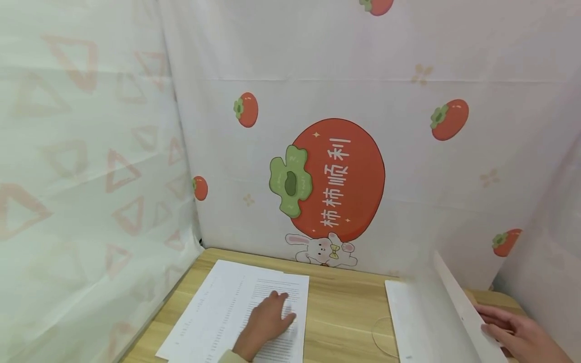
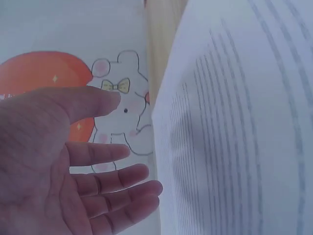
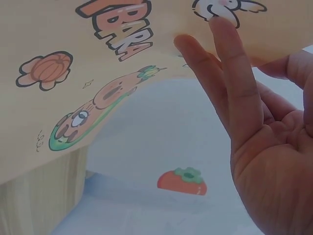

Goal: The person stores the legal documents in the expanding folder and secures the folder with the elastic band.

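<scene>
Printed paper sheets (image 1: 236, 297) lie overlapping on the left part of the wooden table. My left hand (image 1: 268, 320) is over the right-hand sheet, fingers loosely spread and holding nothing; the left wrist view shows its fingertips close to the lines of print (image 2: 230, 127). At the right stands a folder (image 1: 422, 317), white inside, with its right cover lifted. My right hand (image 1: 522, 333) grips that cover's edge, thumb on the inner side and fingers behind. In the right wrist view the cover's outside (image 3: 98, 58) carries cartoon prints, and fingers lie along it.
A thin cord loop (image 1: 374, 335) sticks out from the folder's left edge onto the table (image 1: 345, 312). Behind the table hangs a white cloth (image 1: 218, 151) printed with persimmons and a rabbit. Another cloth (image 1: 91, 201) closes the left side.
</scene>
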`<state>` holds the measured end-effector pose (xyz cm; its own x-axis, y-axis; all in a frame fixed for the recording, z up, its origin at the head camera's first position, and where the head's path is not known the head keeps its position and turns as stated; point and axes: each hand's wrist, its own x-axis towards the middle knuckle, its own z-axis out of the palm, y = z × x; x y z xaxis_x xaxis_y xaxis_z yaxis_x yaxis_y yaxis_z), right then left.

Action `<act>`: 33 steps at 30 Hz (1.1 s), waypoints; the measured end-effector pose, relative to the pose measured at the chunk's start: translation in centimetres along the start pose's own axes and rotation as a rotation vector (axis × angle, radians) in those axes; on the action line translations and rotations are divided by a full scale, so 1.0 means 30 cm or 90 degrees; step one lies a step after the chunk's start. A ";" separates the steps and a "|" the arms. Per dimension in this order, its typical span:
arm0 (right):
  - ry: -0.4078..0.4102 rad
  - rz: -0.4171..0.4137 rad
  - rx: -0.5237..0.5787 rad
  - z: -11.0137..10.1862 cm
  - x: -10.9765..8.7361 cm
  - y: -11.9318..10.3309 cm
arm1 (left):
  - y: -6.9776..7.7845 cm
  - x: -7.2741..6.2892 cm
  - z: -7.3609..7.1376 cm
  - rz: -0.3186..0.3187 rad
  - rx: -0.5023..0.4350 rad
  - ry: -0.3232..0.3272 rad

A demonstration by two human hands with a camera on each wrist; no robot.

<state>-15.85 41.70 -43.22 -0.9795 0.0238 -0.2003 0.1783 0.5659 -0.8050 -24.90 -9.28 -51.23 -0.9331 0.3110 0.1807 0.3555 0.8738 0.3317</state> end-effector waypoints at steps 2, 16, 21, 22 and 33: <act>0.013 0.010 -0.008 0.007 -0.001 -0.009 | -0.043 -0.013 -0.019 -0.030 0.000 0.000; -0.028 -0.018 0.025 0.000 0.003 -0.013 | -0.214 -0.131 -0.063 -0.174 0.124 0.034; 0.010 0.014 0.021 0.005 0.004 -0.006 | -0.221 -0.141 -0.054 -0.187 0.146 0.031; 0.016 0.019 0.020 0.005 0.005 -0.004 | -0.221 -0.142 -0.053 -0.186 0.148 0.032; 0.037 0.034 0.017 0.010 0.012 0.006 | -0.228 -0.161 -0.048 -0.175 0.136 0.001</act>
<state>-16.13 41.57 -43.61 -0.9723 0.1016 -0.2103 0.2315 0.5398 -0.8093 -22.75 -17.30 -53.05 -0.9922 0.0533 0.1128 0.0718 0.9834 0.1665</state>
